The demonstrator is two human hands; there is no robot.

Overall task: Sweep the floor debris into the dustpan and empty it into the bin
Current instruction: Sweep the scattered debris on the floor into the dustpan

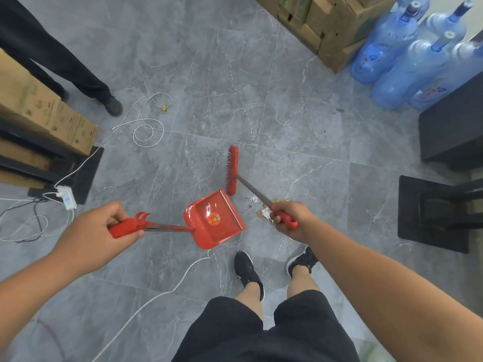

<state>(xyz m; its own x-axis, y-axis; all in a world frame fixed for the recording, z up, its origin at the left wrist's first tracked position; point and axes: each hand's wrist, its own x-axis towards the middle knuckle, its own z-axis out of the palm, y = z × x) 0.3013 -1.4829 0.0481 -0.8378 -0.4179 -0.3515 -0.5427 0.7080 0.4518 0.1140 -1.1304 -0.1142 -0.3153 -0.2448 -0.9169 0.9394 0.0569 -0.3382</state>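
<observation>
Left hand (104,231) clenched on the red plastic dustpan (214,220); right hand (290,218) clenched on the red bristle broom (232,173). Paper debris (262,212) lies on the grey tiled floor (235,87), just beside the pan's open lip. Best: lip flat, short strokes towards it.

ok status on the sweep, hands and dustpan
Left hand shut on dustpan handle, right hand shut on broom. Dustpan empty, debris beside it. White cord underfoot.

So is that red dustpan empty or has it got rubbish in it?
Empty: the dustpan shows only bare red plastic and a sticker; the debris lies on the floor beside it.
</observation>
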